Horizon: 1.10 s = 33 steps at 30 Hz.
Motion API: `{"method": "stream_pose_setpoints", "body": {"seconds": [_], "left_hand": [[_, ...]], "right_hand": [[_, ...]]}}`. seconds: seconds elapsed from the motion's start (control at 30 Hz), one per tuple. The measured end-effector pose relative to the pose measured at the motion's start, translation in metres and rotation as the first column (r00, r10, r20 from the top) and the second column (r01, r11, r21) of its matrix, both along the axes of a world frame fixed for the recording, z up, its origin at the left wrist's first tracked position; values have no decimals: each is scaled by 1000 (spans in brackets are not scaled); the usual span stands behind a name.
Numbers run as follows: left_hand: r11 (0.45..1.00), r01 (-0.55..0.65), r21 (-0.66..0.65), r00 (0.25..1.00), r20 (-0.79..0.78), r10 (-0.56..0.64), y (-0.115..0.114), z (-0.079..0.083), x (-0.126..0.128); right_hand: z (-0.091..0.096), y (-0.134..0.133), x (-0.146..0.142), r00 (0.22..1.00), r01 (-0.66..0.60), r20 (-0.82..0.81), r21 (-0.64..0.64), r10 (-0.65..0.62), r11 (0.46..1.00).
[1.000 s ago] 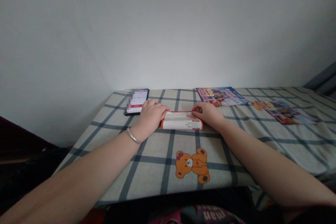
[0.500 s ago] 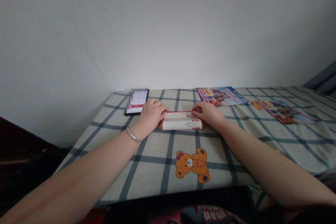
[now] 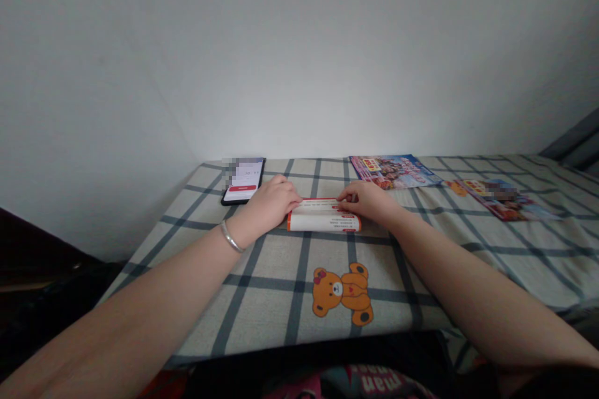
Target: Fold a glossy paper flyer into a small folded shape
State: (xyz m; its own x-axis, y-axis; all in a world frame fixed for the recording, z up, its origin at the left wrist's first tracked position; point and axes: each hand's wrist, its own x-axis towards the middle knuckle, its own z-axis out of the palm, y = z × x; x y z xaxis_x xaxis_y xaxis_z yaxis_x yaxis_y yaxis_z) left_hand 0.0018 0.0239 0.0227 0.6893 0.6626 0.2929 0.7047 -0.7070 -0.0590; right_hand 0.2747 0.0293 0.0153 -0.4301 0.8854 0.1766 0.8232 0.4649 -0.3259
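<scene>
Between your left grip (image 3: 271, 199) and right grip (image 3: 369, 201), a folded leaflet (image 3: 322, 219) lies on the checked surface (image 3: 266, 312).
Your right grip is narrow, thumb and fingers pinching the leaflet's far edge; your left has bunched fingertips at its far left corner, pinching or pressing, I cannot tell which. Nearer you is a bear print (image 3: 344, 294); a phone (image 3: 242, 182) lies just beside your left grip, and two glossy brochures (image 3: 393, 171) lie beyond your right.

- My leaflet (image 3: 318, 219) is white, with red-orange edges and printed lines.
- It is folded, the near side rounded.
- It lies on the tablecloth (image 3: 262, 312), between my left hand (image 3: 274, 199) and right hand (image 3: 369, 201).
</scene>
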Motion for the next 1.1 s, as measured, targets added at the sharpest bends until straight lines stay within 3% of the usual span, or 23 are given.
{"method": "stream_pose_setpoints", "body": {"seconds": [0.3, 0.63, 1.1], "left_hand": [[999, 5, -43, 992, -129, -10, -6, 10, -5], [996, -56, -63, 989, -138, 47, -15, 13, -1], [997, -67, -28, 993, -97, 64, -21, 11, 3]], "right_hand": [[7, -10, -6, 995, 11, 103, 9, -11, 1000], [14, -29, -17, 989, -68, 134, 34, 63, 997], [17, -37, -21, 984, -66, 169, 83, 51, 994]]}}
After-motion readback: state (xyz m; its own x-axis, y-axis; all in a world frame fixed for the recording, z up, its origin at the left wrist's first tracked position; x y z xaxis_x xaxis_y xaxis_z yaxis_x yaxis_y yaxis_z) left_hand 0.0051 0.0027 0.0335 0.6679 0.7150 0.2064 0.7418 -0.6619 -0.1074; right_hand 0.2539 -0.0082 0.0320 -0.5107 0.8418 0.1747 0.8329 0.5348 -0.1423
